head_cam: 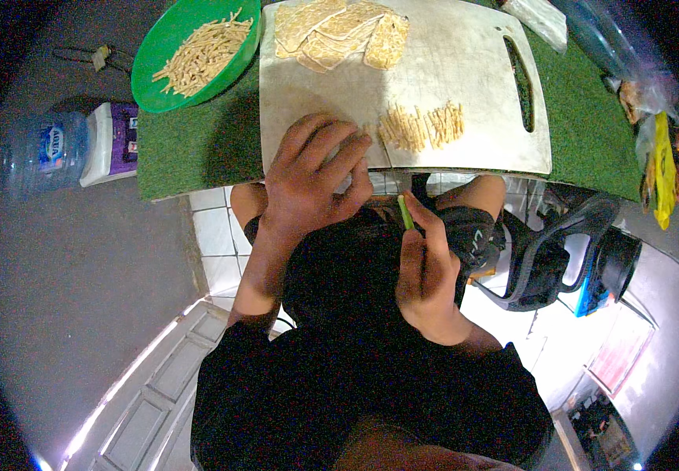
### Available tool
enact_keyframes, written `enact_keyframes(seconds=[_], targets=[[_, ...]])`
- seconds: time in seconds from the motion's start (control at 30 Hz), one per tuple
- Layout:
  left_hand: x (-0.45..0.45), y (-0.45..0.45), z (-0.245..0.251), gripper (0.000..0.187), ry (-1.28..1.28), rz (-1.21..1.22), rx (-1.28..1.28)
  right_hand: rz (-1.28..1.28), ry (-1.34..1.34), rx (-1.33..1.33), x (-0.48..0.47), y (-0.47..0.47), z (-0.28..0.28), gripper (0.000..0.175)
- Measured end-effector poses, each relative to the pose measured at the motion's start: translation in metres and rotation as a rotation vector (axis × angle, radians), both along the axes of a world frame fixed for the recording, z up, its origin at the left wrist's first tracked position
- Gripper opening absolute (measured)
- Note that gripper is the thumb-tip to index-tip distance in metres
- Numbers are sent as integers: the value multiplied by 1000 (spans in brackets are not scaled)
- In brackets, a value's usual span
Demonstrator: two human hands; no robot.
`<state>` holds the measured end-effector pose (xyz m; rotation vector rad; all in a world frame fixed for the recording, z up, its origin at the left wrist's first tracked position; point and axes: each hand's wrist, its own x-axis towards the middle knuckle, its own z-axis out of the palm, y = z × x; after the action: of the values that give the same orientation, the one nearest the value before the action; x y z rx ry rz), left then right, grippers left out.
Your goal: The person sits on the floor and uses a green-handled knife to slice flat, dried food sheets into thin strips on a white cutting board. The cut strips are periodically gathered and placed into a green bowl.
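My right hand (430,271) grips a knife by its green handle (406,213). The thin blade points away from me over the near edge of a white plastic cutting board (463,65). Left of the blade, my left hand (321,176) is over the board with its fingers bent; whatever is beneath the fingertips is hidden. Just right of the blade tip lie two small groups of thin cut sticks (421,126). Several flat, pale slices (339,32), which look like tempeh, overlap at the board's far side.
A green plastic bowl (145,76) holding many cut sticks (204,56) stands left of the board on a green mat (198,159). Plastic bags (660,171) lie at the right. A large water bottle (45,147) and a purple-and-white pack (113,144) are at far left.
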<state>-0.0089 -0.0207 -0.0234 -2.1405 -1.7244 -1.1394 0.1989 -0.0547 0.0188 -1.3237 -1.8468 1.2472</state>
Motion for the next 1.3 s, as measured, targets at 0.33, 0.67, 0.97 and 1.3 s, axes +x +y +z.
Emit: enact_keyframes(seconds=[0.33,0.67,0.97,1.3], targets=[[0,0,0,28,-1,-8,7,14,53,43,2,4,2,37],[1,-2,2,28,8,-1,-22,11,-4,-181,-9,9,6,37],[3,-2,2,29,-3,12,-15,-10,-2,31,-15,12,-3,37],[3,-2,2,26,-7,-2,-13,-34,15,92,-8,11,0,37]])
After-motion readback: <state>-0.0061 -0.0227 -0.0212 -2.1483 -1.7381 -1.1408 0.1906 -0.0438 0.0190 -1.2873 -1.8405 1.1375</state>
